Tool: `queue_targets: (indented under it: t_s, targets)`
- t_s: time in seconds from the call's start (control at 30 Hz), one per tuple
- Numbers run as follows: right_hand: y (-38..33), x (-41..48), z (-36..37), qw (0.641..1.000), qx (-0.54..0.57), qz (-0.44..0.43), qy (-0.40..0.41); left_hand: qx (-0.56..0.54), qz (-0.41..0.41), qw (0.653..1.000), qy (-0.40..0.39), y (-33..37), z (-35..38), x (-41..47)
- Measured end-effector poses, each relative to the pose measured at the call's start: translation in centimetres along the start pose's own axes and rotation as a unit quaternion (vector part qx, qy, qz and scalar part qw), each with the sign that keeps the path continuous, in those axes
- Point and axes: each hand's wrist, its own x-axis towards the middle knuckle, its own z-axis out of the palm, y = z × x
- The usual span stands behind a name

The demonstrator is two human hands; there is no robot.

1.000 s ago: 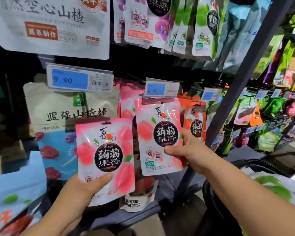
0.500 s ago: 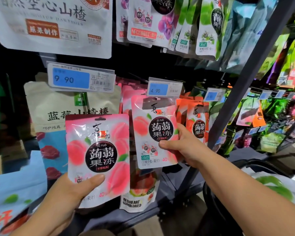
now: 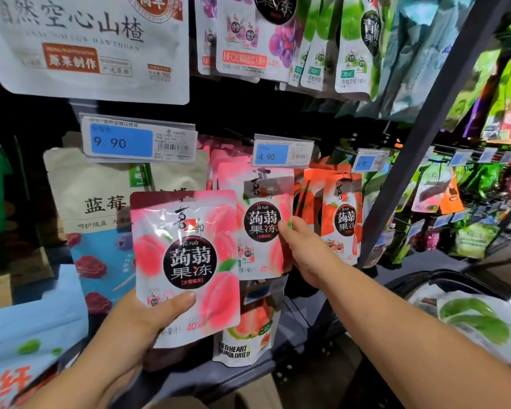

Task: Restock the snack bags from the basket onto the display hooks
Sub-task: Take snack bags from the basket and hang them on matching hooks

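A rack (image 3: 431, 128) of hanging snack bags fills the view, its dark post slanting up on the right. A big white hawthorn bag (image 3: 86, 45) hangs top left, with a beige blueberry bag (image 3: 101, 187) below it. The basket (image 3: 419, 283) sits low on the right, its black rim showing and green-printed bags inside.

The left hand (image 3: 136, 329) grips a peach bag (image 3: 186, 261) by its bottom edge, with the thumb (image 3: 180, 299) laid across the front and the fingers hidden behind. This bag stands upright in front of the blueberry bag and partly overlaps the second peach bag (image 3: 263, 222).

The second peach bag hangs just below the 4.90 tag (image 3: 282, 152), its top tucked under the tag, so I cannot tell whether it sits on the hook. The right hand (image 3: 307, 255) pinches its right edge, thumb on the front.

Strawberry bags (image 3: 340, 216) hang just right of that hand, and a guava bag (image 3: 248, 335) hangs below. A 9.90 tag (image 3: 139, 140) sits above the blueberry bag.
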Motion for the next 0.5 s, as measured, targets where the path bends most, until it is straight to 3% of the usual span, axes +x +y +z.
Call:
queue_targets:
  t_s: [0.23, 0.43, 0.5]
  targets:
    - [0.5, -1.6, -1.8, 0.996, -0.004, -0.045, 0.076, -0.026, -0.008, 0.999, -0.041, 0.3, 2.0, 0.5]
    - [-1.3, -4.3, -2.0, 0.989, 0.024, -0.037, -0.139, -0.021, -0.012, 0.997, -0.072, 0.0, 4.7, 2.8]
    - [-1.4, -4.7, -2.0, 0.986, 0.0, -0.044, -0.159, -0.022, -0.007, 0.997, -0.077, 0.1, 5.4, 3.6]
